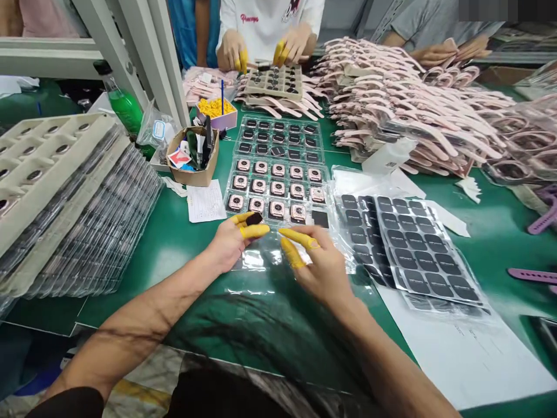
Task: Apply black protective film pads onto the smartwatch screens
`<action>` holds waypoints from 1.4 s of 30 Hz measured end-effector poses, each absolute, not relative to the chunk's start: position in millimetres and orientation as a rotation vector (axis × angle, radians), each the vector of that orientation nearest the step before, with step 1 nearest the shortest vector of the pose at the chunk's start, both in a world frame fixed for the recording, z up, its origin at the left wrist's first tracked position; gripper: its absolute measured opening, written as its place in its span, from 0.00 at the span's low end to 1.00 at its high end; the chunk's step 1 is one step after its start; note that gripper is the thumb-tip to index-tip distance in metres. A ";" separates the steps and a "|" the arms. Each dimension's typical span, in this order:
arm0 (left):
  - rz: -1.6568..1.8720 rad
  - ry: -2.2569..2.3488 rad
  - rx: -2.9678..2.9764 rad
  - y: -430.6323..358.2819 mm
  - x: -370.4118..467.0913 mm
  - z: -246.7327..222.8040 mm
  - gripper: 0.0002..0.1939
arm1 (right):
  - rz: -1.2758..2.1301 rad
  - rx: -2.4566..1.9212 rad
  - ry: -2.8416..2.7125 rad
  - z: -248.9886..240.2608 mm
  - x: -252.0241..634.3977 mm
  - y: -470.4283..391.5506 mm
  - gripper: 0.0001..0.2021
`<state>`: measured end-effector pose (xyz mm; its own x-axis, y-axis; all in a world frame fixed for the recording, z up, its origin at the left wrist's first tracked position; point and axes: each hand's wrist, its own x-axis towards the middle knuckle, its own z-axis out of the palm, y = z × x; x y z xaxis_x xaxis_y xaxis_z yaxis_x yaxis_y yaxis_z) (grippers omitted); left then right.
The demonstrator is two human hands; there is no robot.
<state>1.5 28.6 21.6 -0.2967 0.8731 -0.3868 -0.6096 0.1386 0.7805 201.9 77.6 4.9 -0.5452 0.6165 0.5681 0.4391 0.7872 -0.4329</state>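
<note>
One black piece held by the watch tray

The left hand point(227, 247) pinches the black piece point(254, 218) in yellow-covered fingertips at the near edge of the tray point(228, 188) of watches point(277, 188). The right hand point(325, 261) faces it, thumb and forefinger parted, nothing visible between. The step appears to be handling this single piece; it likely calls for steady fingertips clear of the rim. Sheets point(423, 249) crowd the right; room seems widest nearer the person, over clear plastic point(259, 261).
</note>
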 end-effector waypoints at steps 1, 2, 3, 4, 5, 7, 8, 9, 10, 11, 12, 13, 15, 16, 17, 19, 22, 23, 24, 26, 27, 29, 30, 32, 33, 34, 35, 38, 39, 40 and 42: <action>1.568 1.084 0.287 30.7 -4.9 23.1 0.27 | 0.406 -0.758 -2.225 5.2 193.7 69.3 0.14; 1.633 1.060 0.300 33.2 -13.0 23.9 0.27 | 0.469 -0.770 -2.236 4.8 184.4 60.8 0.14; 1.698 1.066 0.352 35.9 -22.1 23.7 0.28 | 0.494 -0.798 -2.265 3.7 174.6 52.8 0.14; 1.751 1.092 0.430 38.7 -31.5 22.4 0.31 | 0.496 -0.826 -2.305 1.9 165.4 46.0 0.15; 1.787 1.128 0.513 41.3 -40.3 19.9 0.35 | 0.501 -0.842 -2.349 -0.4 157.2 40.7 0.16; 1.813 1.193 0.624 44.9 -53.5 12.2 0.38 | 0.556 -0.832 -2.417 -6.0 146.0 35.2 0.20; 1.816 1.217 0.634 45.8 -57.3 7.4 0.39 | 0.602 -0.820 -2.434 -8.9 143.1 34.6 0.21; 1.813 1.237 0.625 45.9 -59.3 2.5 0.38 | 0.653 -0.814 -2.439 -11.4 141.6 35.3 0.22; 1.796 1.251 0.616 45.4 -59.9 -2.0 0.37 | 0.706 -0.818 -2.436 -13.2 141.2 36.7 0.23; 1.765 1.261 0.621 44.6 -59.5 -5.8 0.37 | 0.756 -0.837 -2.430 -14.2 141.3 38.5 0.23; 1.723 1.265 0.640 43.5 -58.8 -8.7 0.37 | 0.799 -0.870 -2.419 -14.3 141.3 40.5 0.22; 1.683 1.264 0.667 42.5 -58.2 -10.5 0.37 | 0.834 -0.911 -2.408 -13.5 141.0 42.4 0.21; 1.644 1.245 0.700 41.3 -58.3 -11.8 0.37 | 0.879 -0.990 -2.387 -10.1 138.9 45.4 0.17; 1.653 1.234 0.694 41.3 -59.1 -11.7 0.37 | 0.896 -1.023 -2.372 -8.3 137.2 46.3 0.15; 1.675 1.225 0.680 41.5 -60.3 -11.5 0.36 | 0.914 -1.053 -2.353 -6.6 135.4 46.8 0.13; 1.702 1.211 0.656 42.4 -62.9 -11.1 0.37 | 0.945 -1.090 -2.316 -4.9 132.3 46.7 0.12; 1.673 1.195 0.656 43.0 -65.1 -11.3 0.37 | 0.943 -1.081 -2.282 -7.2 131.9 45.6 0.11; 1.659 1.196 0.658 42.7 -65.2 -11.3 0.37 | 0.931 -1.065 -2.283 -9.2 133.2 45.5 0.09; 1.646 1.202 0.661 42.2 -65.1 -11.2 0.36 | 0.916 -1.041 -2.289 -11.6 135.0 45.6 0.07; 1.627 1.220 0.670 40.7 -64.2 -10.6 0.36 | 0.876 -0.954 -2.321 -17.1 139.8 46.6 0.05; 1.618 1.227 0.676 39.9 -63.6 -10.1 0.37 | 0.854 -0.880 -2.354 -19.7 142.4 47.2 0.06; 1.598 1.224 0.692 38.3 -62.0 -9.1 0.39 | 0.831 -0.668 -2.455 -23.3 147.2 48.0 0.12; 1.586 1.217 0.705 37.4 -61.1 -8.7 0.39 | 0.835 -0.555 -2.513 -23.8 149.2 48.1 0.15; 1.563 1.205 0.746 35.4 -59.0 -7.9 0.39 | 0.876 -0.365 -2.625 -21.0 152.7 47.6 0.19; 1.555 1.200 0.770 34.2 -57.8 -7.3 0.39 | 0.913 -0.294 -2.663 -17.8 154.3 47.4 0.17; 1.551 1.196 0.792 32.6 -56.3 -6.6 0.39 | 0.959 -0.245 -2.666 -13.5 155.9 47.6 0.14; 1.550 1.197 0.810 30.6 -54.6 -5.6 0.39 | 1.021 -0.218 -2.627 -8.6 157.7 48.2 0.11; 1.539 1.221 0.820 22.6 -46.8 -1.9 0.37 | 1.291 -0.316 -2.253 6.5 163.6 54.3 0.01; 1.517 1.235 0.822 19.4 -43.3 -0.9 0.36 | 1.401 -0.411 -2.076 10.5 165.6 57.6 0.01; 1.478 1.245 0.830 16.3 -39.6 -0.2 0.35 | 1.502 -0.518 -1.909 13.7 167.5 61.2 0.04; 1.373 1.248 0.862 10.9 -32.2 0.2 0.35 | 1.639 -0.731 -1.665 18.2 171.2 68.7 0.10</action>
